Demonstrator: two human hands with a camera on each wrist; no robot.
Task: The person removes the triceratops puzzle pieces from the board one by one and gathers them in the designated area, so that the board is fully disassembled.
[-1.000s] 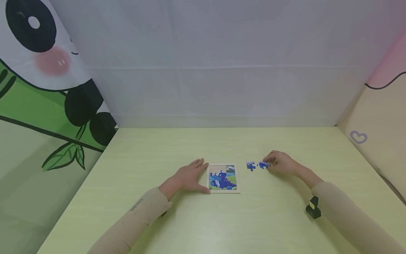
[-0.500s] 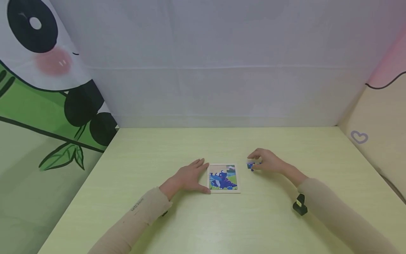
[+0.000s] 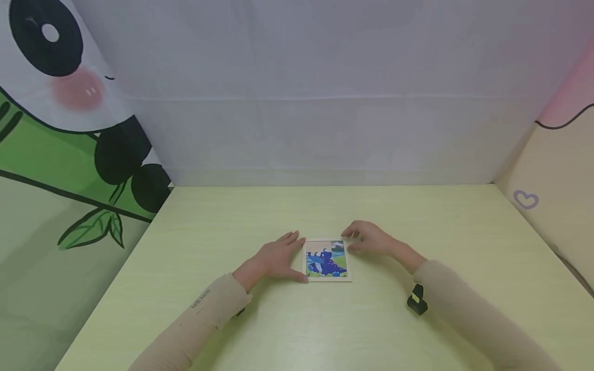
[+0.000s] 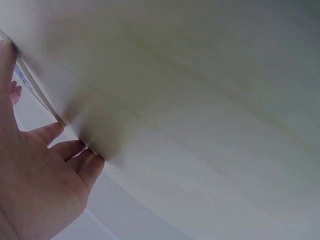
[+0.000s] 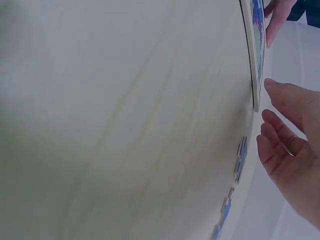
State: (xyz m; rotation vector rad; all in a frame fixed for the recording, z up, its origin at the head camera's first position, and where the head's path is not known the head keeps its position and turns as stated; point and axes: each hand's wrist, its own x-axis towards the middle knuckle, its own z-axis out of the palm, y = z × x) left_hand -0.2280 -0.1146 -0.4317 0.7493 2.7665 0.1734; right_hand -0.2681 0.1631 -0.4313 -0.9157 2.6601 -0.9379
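Note:
A square jigsaw puzzle [image 3: 327, 262] in a pale wooden frame lies on the table, showing a blue dinosaur and a plain beige patch at upper left. Along its left side rests my left hand [image 3: 277, 260], thumb and fingers spread, with fingertips at the frame's edge and on the tabletop. My right hand [image 3: 373, 238] hovers at the upper right corner, thumb and fingers loosely bent and apart, nothing between them. Below that hand, in the right wrist view, one loose puzzle piece [image 5: 241, 160] and another puzzle piece [image 5: 222, 219] lie flat; the hand hides them in the head view.
The pale wood-grain table [image 3: 260, 211] meets a white cloth backdrop [image 3: 325, 134] at its far edge. A printed cartoon panel [image 3: 88, 149] stands on the left and a beige-pink panel [image 3: 552, 170] on the right. A black wrist device [image 3: 417, 300] sits under the right sleeve.
My right hand has moved left from the loose pieces, passing over them to the puzzle's upper right corner. The left hand and the puzzle have stayed in place.

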